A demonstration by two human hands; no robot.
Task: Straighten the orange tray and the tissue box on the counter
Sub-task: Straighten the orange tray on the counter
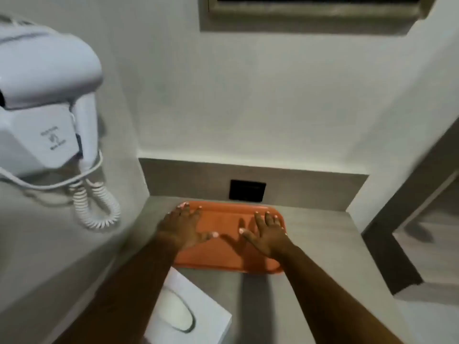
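While our forearms reach forward over the desk, the nearest thing to us is the tissue box, white with an oval slot on top, lying askew at the near left with one corner pointing toward the tray; our left arm crosses over part of it. We judge it a light cardboard shell, easy to crush at the slot, so we would take it by its side walls and turn it, not press on its top. Just beyond it lies the orange tray, flat on the desk, its near edge close to the box's far corner. Our left hand rests on the tray's left end, fingers spread flat and reaching its far left corner; our right hand lies on the right half, likewise splayed open. Neither hand grips anything; both simply press palm-down. The tray looks like stiff, smooth plastic with a shallow raised rim, light and apt to slide on the smooth desk, so flat palms or the short ends should steer it well. Farther back a dark wall plate sits in the upstand, and on the left wall hangs a white hair dryer with a coiled cord.
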